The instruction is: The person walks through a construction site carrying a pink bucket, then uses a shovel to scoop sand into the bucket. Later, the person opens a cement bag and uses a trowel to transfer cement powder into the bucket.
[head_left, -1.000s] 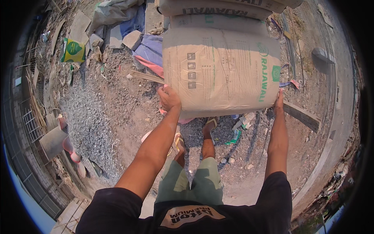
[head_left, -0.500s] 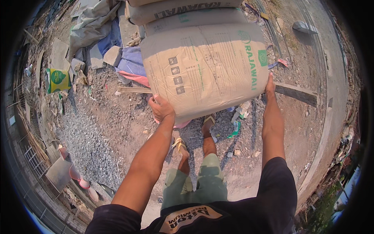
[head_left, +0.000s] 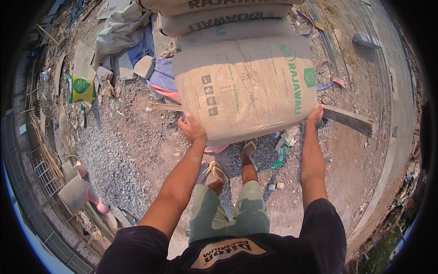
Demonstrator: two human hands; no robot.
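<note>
A full brown paper cement bag [head_left: 251,86] with green and dark printing lies in front of me, at the near side of a stack. My left hand [head_left: 192,131] grips its near left corner, thumb on top and the other fingers partly hidden. At the near right corner my right hand [head_left: 314,115] is closed on the edge, with most fingers out of sight under the bag. Behind it, more cement bags [head_left: 228,22] are piled higher. I cannot tell whether the held bag is lifted off what lies beneath.
Wooden planks [head_left: 349,119] stick out on both sides under the bags. Grey gravel [head_left: 109,157] is heaped at the left, near a yellow-green sack [head_left: 81,89] and rubble [head_left: 144,67]. Steel rods [head_left: 326,41] and a concrete edge [head_left: 388,155] run along the right. My sandalled feet [head_left: 215,173] stand close below the bag.
The view has shifted slightly, so the surroundings sit lower and farther right. My right hand is now closer to the bag's near right corner. Both hands still grip the bag.
</note>
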